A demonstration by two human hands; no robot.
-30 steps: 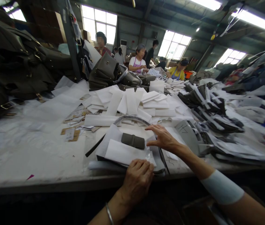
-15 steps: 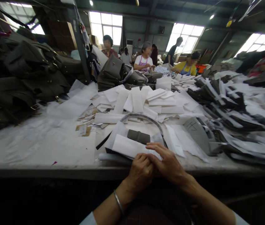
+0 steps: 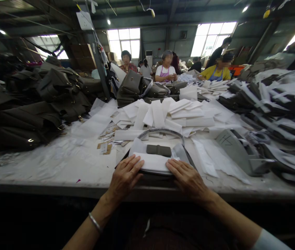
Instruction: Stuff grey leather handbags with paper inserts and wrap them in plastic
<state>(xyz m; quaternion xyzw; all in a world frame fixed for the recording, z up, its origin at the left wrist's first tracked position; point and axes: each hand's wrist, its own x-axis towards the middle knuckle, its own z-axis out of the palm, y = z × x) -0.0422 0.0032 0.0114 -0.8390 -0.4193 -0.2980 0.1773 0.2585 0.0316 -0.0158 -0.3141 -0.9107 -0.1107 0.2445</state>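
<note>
Here both hands flat, palms down, on white sheet edges.

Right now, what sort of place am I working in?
Most likely a handbag factory floor: stacked dark handbags, white paper wraps across a long worktable, and other workers seated beyond.

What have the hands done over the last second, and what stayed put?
The right hand drew back from beyond the dark flap; the left hand shifted left. Both now lie flat on the white sheet, apart at its ends. The flap and sheet stayed put.
</note>
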